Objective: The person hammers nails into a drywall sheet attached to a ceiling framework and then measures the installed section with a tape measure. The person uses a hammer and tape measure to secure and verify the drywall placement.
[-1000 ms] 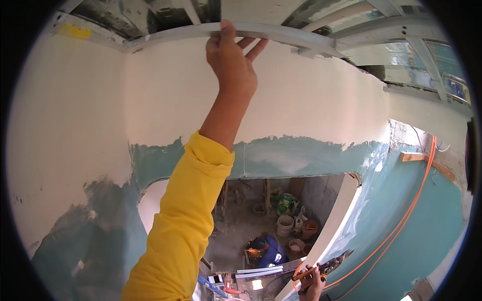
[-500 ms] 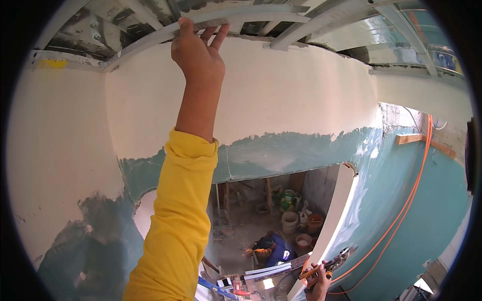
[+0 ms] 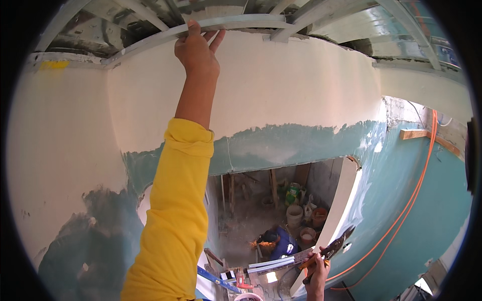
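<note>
My left hand (image 3: 197, 54) is raised overhead at the top of the wall, with the yellow sleeve (image 3: 183, 200) running up below it. It grips a light metal ceiling channel (image 3: 246, 21), thumb against the front and fingers curled beneath. The channel's right end lies against a crossing metal channel (image 3: 296, 25). Low on the right, my right hand (image 3: 316, 273) is closed around the orange-and-black handles of metal snips (image 3: 337, 243). Their jaws point up and right, well apart from the ceiling channel.
Metal framing (image 3: 406, 32) spans the ceiling. Orange cables (image 3: 419, 175) hang down the teal wall from beside a wooden batten (image 3: 414, 134). Through the opening below, a person (image 3: 283, 243) crouches near orange sparks and several buckets (image 3: 294, 215). A red power tool (image 3: 242, 281) lies near a blue bar (image 3: 216, 278).
The held channel's right end has shifted left and down, to the crossing channel. My right hand has raised the snips slightly. The whole view has shifted a little.
</note>
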`<state>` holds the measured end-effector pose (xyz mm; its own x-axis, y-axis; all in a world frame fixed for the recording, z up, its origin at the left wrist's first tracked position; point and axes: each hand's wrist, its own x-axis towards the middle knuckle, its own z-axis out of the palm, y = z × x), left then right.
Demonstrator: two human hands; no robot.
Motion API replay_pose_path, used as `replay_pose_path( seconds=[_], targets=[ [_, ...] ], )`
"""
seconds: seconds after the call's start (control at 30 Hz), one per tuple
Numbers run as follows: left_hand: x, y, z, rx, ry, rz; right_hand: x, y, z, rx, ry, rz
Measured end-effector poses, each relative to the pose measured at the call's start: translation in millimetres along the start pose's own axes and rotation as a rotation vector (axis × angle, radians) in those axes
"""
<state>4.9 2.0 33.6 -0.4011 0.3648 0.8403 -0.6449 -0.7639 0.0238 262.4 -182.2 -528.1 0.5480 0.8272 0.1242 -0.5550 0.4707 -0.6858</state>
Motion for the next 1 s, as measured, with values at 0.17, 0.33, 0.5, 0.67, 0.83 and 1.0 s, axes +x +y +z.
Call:
replay_pose_path(
  seconds=[0.17, 0.33, 0.5, 0.67, 0.83, 1.0],
  targets=[
    [-2.2, 2.0, -1.6, 0.064, 0.015, -0.013, 0.7, -4.7, 12.8, -0.126, -0.081, 0.013],
    [-3.2, 15.2, -9.2, 0.127, -0.028, -0.088, 1.7, -2.8, 11.0, -0.201, -0.126, 0.019],
    [-4.5, 26.8, -25.0, 0.169, -0.095, -0.125, -1.0, 1.1, 6.5, -0.191, -0.13, 0.031],
    [-5.5, 29.2, -40.4, 0.142, -0.175, -0.166, -6.8, 9.3, 3.0, -0.18, -0.109, 0.106],
    [12.8, 24.6, -41.7, 0.08, -0.273, -0.262, -13.6, 16.0, 8.8, -0.177, -0.099, 0.161],
    [25.4, 11.7, -30.2, -0.062, -0.237, -0.244, -14.8, 24.2, 9.5, -0.196, -0.083, 0.174]
  ],
)
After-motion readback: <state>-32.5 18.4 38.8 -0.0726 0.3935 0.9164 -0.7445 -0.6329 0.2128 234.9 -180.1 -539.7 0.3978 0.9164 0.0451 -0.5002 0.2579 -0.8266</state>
